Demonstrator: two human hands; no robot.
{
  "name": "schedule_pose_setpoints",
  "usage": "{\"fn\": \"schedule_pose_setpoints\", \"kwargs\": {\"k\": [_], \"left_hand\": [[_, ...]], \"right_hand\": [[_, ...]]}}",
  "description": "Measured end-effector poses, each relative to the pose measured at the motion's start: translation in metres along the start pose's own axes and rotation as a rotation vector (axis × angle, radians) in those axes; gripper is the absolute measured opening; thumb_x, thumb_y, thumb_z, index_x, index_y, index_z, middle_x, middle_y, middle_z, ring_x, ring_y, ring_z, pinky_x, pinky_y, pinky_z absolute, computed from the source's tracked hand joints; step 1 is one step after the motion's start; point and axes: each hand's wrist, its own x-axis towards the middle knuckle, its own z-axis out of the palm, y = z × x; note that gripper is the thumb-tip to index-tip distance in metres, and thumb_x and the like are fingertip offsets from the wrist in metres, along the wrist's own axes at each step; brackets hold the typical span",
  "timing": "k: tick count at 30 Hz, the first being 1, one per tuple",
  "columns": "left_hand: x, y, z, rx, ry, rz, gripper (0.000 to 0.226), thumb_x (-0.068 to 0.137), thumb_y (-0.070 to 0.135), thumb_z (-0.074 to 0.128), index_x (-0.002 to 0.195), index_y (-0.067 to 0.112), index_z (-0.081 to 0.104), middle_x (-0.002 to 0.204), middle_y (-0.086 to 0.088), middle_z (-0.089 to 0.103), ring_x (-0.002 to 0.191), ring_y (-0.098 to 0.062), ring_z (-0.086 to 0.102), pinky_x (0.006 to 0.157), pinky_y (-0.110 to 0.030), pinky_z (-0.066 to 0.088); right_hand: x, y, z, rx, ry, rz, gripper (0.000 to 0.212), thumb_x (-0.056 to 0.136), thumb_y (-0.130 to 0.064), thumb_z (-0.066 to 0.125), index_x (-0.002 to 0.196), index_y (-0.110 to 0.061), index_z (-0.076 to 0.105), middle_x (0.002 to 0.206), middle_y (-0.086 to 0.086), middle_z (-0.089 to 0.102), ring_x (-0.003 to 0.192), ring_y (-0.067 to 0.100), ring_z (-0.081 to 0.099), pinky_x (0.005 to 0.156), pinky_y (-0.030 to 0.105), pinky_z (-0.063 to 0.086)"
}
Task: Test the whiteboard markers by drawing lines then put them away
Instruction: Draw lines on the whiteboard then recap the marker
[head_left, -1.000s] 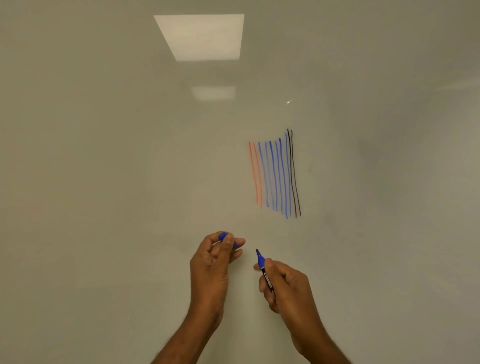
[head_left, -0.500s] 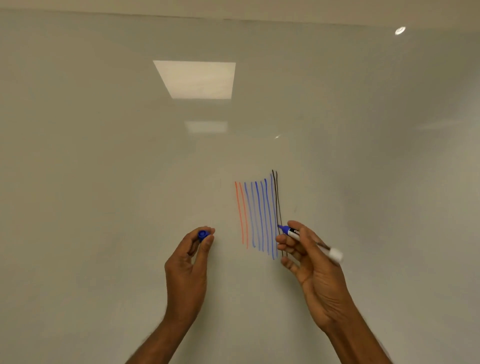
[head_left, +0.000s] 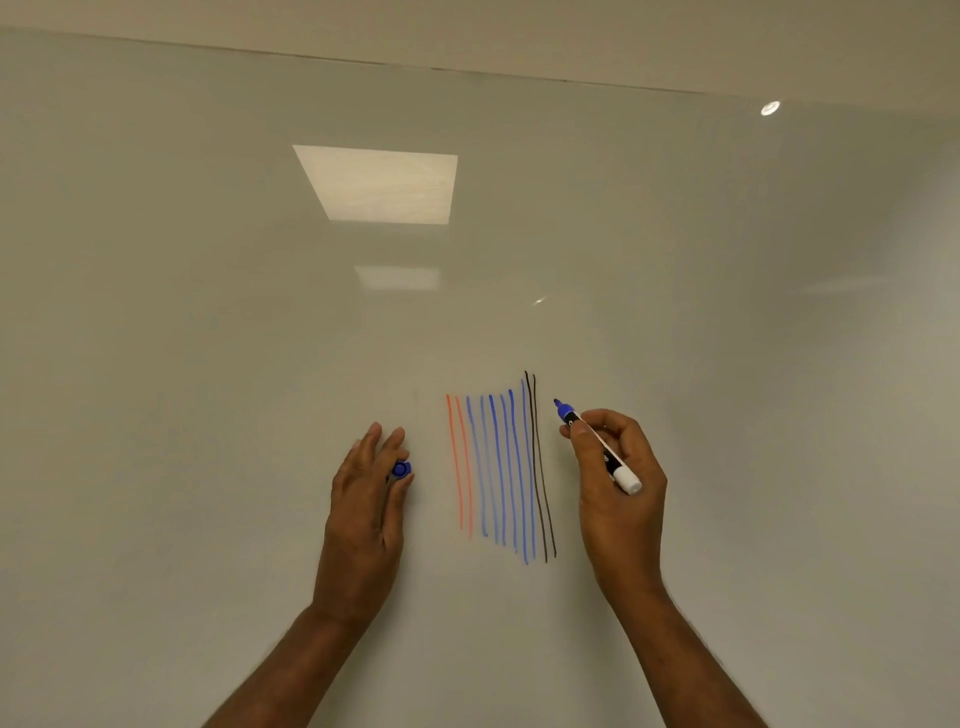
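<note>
Fingers (head_left: 621, 423) of your right hand (head_left: 618, 483) pinch the blue marker (head_left: 597, 447), its bare tip just right of the coloured lines (head_left: 498, 467) at the middle of the whiteboard (head_left: 208, 364). Your left hand (head_left: 363, 509) grips the blue cap (head_left: 401, 469), left of them. Toward the top edge, a ceiling light (head_left: 376, 184) reflects.

Glossy white whiteboard (head_left: 208, 364) spread across the view, upright orange, blue and black drawn lines (head_left: 498, 467) set on it, left hand (head_left: 363, 514) with small blue plastic cap (head_left: 400, 470) placed left of them, right hand (head_left: 621, 483) with uncapped blue-tipped marker (head_left: 597, 447) placed right, tip held just beside the rightmost line.
</note>
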Motion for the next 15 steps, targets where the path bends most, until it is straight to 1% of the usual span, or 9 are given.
{"fn": "schedule_pose_setpoints", "kwargs": {"k": [2,5,7,9,13,15], "left_hand": [[0.0,-0.006,0.004,0.019,0.021,0.039,0.045,0.106,0.026,0.046,0.148,0.011,0.049,0.156,-0.006,0.047,0.152,-0.016,0.031,0.124,-0.033,0.027],[-0.001,-0.012,0.01,0.03,0.07,0.042,0.048,0.103,0.029,0.048,0.144,0.005,0.053,0.154,-0.007,0.049,0.151,-0.02,0.033,0.123,-0.039,0.03],[0.0,-0.015,0.012,0.049,0.093,0.048,0.049,0.102,0.03,0.05,0.144,0.004,0.054,0.153,-0.007,0.049,0.151,-0.02,0.034,0.123,-0.039,0.031],[0.0,-0.017,0.013,0.074,0.101,0.056,0.049,0.102,0.031,0.05,0.143,0.004,0.055,0.153,-0.007,0.05,0.151,-0.02,0.033,0.123,-0.039,0.031],[0.001,-0.016,0.013,0.071,0.109,0.047,0.047,0.101,0.032,0.05,0.141,0.008,0.057,0.153,-0.005,0.05,0.151,-0.023,0.033,0.124,-0.032,0.028],[0.002,-0.015,0.013,0.083,0.117,0.075,0.042,0.101,0.03,0.051,0.139,0.012,0.058,0.153,-0.004,0.05,0.151,-0.023,0.033,0.124,-0.033,0.029]], "right_hand": [[0.009,0.004,0.003,-0.015,-0.012,-0.021,0.014,0.096,-0.023,0.062,0.108,-0.015,0.066,0.098,0.001,0.07,0.087,0.013,0.066,0.07,0.019,0.053],[0.023,0.01,0.009,-0.04,-0.044,-0.051,0.012,0.097,-0.025,0.063,0.107,-0.021,0.067,0.097,-0.001,0.069,0.086,0.014,0.064,0.07,0.021,0.051],[0.03,0.012,0.012,-0.057,-0.061,-0.078,0.013,0.097,-0.026,0.063,0.108,-0.022,0.068,0.096,-0.002,0.069,0.087,0.016,0.064,0.071,0.022,0.052],[0.035,0.014,0.016,-0.067,-0.065,-0.101,0.013,0.097,-0.026,0.062,0.108,-0.022,0.068,0.095,-0.003,0.069,0.088,0.017,0.064,0.071,0.024,0.053],[0.038,0.018,0.018,-0.092,-0.047,-0.129,0.013,0.097,-0.026,0.063,0.108,-0.021,0.068,0.095,-0.004,0.069,0.089,0.017,0.065,0.074,0.027,0.056],[0.033,0.021,0.015,-0.106,-0.041,-0.135,0.012,0.097,-0.024,0.063,0.107,-0.021,0.069,0.093,-0.005,0.069,0.088,0.018,0.065,0.073,0.027,0.056]]}}
